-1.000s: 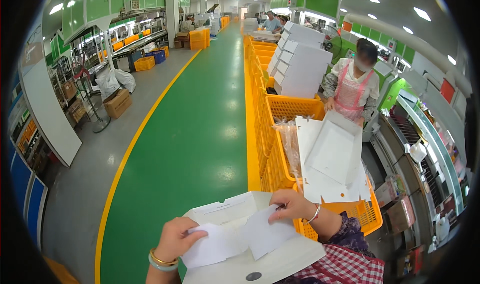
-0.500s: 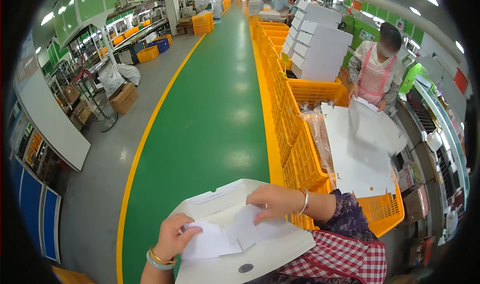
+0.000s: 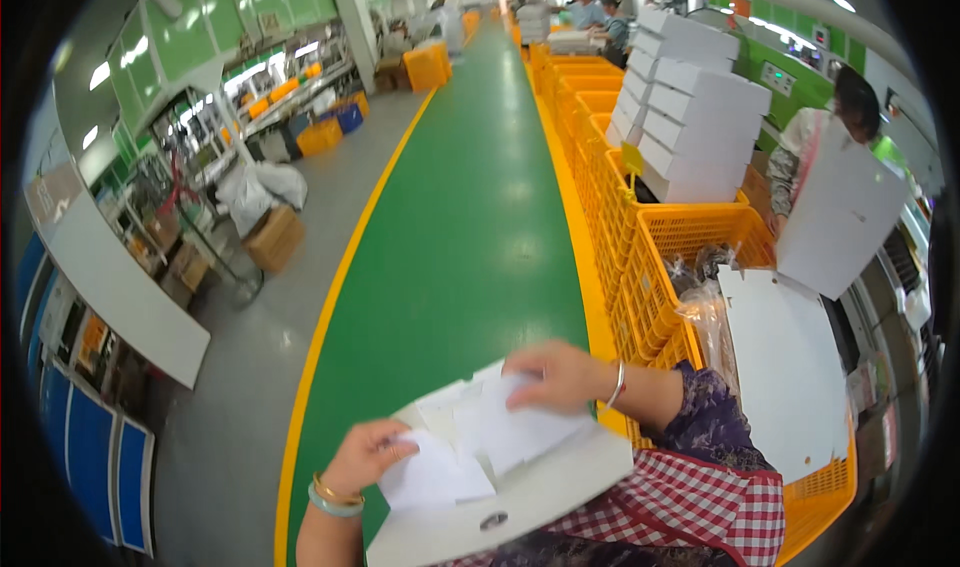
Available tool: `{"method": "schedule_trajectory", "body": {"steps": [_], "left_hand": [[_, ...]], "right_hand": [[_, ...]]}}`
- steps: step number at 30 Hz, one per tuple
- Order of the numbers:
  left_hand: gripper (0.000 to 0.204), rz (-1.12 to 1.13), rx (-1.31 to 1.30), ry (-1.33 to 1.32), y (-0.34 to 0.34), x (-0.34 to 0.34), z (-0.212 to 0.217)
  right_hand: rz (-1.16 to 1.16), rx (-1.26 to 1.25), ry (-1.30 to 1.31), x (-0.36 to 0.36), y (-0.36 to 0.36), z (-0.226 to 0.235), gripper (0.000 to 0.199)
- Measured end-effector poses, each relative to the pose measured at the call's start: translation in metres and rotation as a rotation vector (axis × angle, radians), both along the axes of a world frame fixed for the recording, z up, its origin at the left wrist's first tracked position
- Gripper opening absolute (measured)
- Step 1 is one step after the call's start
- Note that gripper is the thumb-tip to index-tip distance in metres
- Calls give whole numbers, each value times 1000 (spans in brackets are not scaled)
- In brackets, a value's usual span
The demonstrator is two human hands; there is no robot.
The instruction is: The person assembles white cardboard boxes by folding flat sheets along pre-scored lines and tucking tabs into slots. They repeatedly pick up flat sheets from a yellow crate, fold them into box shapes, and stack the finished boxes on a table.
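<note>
An open white cardboard box [image 3: 560,492] with a dark oval mark on its flap lies tilted in front of my apron. Two loose white pieces, paper or thin card, overlap its inside. My left hand [image 3: 368,459] is closed at the box's left side, its thumb over the left white sheet [image 3: 440,475]. My right hand [image 3: 558,375], slightly blurred, pinches the top of the right white sheet [image 3: 515,427] near the box's far edge. The fingertips of both hands are partly hidden behind the paper and the box.
Yellow crates [image 3: 690,242] line the right, with stacked white boxes [image 3: 700,117] behind. White cardboard sheets [image 3: 780,367] lie on a near crate. A co-worker [image 3: 845,137] holds up another sheet. A green walkway [image 3: 450,257] runs ahead; a carton [image 3: 275,239] stands left.
The right sheet is raised more toward the box's far edge with my right hand. The co-worker has lifted a white sheet upright. The surroundings have shifted rightward in view.
</note>
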State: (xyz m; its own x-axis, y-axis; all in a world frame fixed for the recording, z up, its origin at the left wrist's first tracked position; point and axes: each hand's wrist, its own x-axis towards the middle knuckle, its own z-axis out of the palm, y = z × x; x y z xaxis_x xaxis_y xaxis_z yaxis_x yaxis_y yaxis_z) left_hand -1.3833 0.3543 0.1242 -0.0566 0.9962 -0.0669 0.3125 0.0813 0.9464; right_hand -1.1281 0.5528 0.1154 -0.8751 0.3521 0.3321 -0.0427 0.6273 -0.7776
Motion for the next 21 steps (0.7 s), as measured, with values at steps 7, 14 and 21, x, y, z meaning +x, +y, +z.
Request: {"method": "schedule_trajectory", "body": {"steps": [7, 14, 21], "left_hand": [[9, -58, 52, -205, 141, -86, -1], [13, -405, -1, -409, 289, -195, -27], [14, -629, -138, -360, 436, -286, -8]], "right_hand": [[-53, -448, 27, -86, 104, 41, 15], [-253, -419, 18, -168, 203, 34, 19], [-375, -235, -66, -268, 295, 42, 18]]}}
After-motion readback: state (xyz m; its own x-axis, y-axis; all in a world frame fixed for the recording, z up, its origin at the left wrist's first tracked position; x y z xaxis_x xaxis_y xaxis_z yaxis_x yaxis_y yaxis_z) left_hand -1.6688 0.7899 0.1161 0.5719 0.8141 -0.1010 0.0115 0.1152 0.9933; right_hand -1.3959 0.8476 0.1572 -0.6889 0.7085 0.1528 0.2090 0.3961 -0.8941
